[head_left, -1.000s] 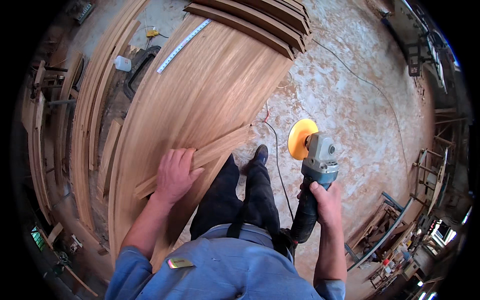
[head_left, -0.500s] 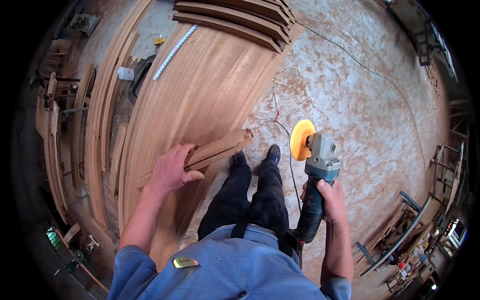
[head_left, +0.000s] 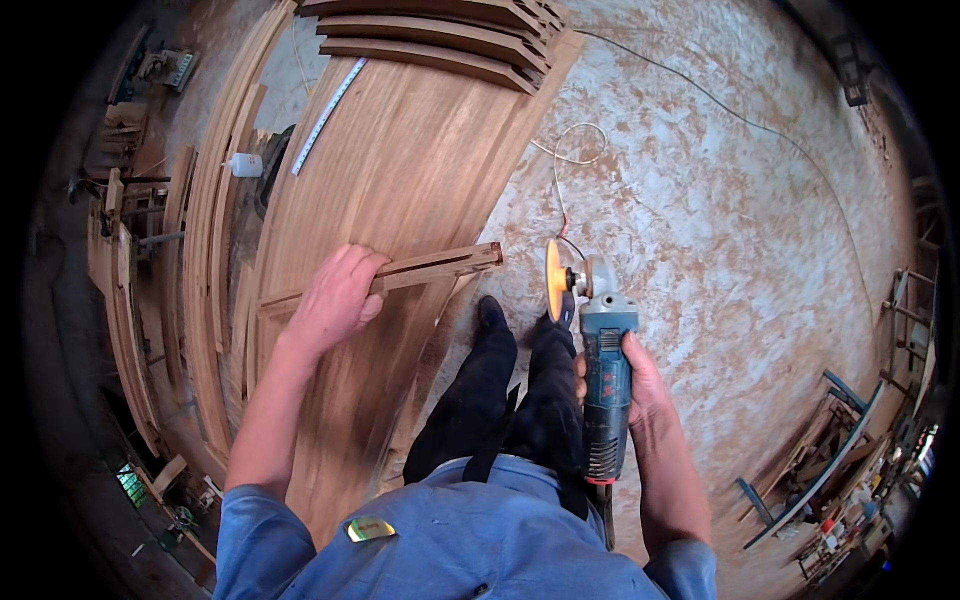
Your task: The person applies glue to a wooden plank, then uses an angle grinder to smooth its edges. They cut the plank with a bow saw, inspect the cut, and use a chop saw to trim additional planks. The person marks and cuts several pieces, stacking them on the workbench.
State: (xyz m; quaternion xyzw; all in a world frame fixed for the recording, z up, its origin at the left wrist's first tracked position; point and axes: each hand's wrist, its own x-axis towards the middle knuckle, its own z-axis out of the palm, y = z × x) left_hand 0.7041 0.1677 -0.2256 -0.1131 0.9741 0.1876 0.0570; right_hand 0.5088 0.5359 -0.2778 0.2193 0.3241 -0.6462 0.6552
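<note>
My left hand [head_left: 340, 295] is closed over a slotted wooden piece [head_left: 445, 265] that lies across a wide wooden board [head_left: 420, 150]. The piece's right end sticks out past the board's edge, above the floor. In my right hand [head_left: 648, 380] is an angle grinder [head_left: 605, 370], held upright by its blue-green body. Its yellow disc [head_left: 555, 285] is turned nearly edge-on and stands to the right of the piece's end, apart from it. Whether the disc spins, I cannot tell.
Curved wooden parts [head_left: 430, 40] are stacked on the board's far end, near a measuring strip [head_left: 328, 115]. Long timbers [head_left: 205, 210] and a white bottle [head_left: 245, 165] lie to the left. A cable [head_left: 730, 112] crosses the dusty floor [head_left: 720, 220]. Frames [head_left: 815, 465] lean at right.
My left hand has closed on the wooden piece, which has turned slightly and lies flatter. The angle grinder has moved left, its disc closer to the piece's end and now more edge-on.
</note>
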